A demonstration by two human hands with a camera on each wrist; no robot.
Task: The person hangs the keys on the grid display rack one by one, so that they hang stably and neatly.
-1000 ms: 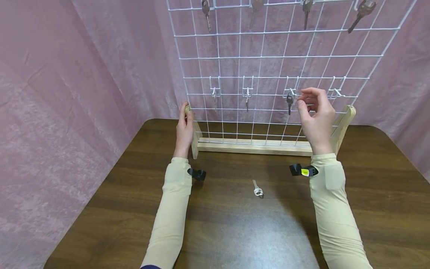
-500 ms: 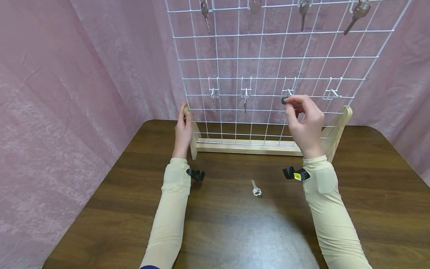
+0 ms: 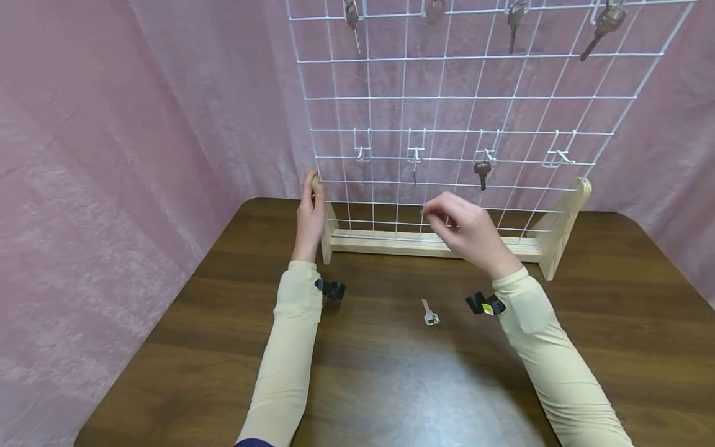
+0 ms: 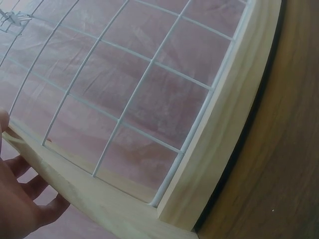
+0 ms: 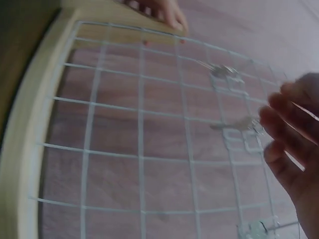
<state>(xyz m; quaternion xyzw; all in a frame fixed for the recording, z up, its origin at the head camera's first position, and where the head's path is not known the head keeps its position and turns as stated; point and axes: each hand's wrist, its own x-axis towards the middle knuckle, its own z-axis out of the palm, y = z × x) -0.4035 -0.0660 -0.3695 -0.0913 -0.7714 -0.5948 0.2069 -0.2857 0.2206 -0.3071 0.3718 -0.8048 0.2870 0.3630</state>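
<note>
My left hand (image 3: 310, 217) grips the left wooden upright (image 4: 55, 184) of the stand, its thumb and fingers on either side. In front of the white wire grid (image 3: 441, 97), my right hand (image 3: 466, 230) hovers with loosely bent fingers and nothing seen between them. Up and to the right of it a dark-headed key (image 3: 483, 174) hangs from a hook. Two slim keys, a left one (image 3: 362, 167) and a middle one (image 3: 415, 167), hang edge-on in the same row. A silver key (image 3: 431, 317) lies on the table below the right hand.
Farther right in the lower row is a bare hook (image 3: 558, 157). Several keys hang along the top row, among them a large one (image 3: 606, 23). The stand's right wooden foot (image 3: 564, 230) rests on the brown table (image 3: 380, 385). A pink curtain (image 3: 184, 124) surrounds the back.
My right hand went left to the dark-headed key, touched its head, then moved off down and left. The key now hangs lower, its head facing forward. The left hand stayed put.
</note>
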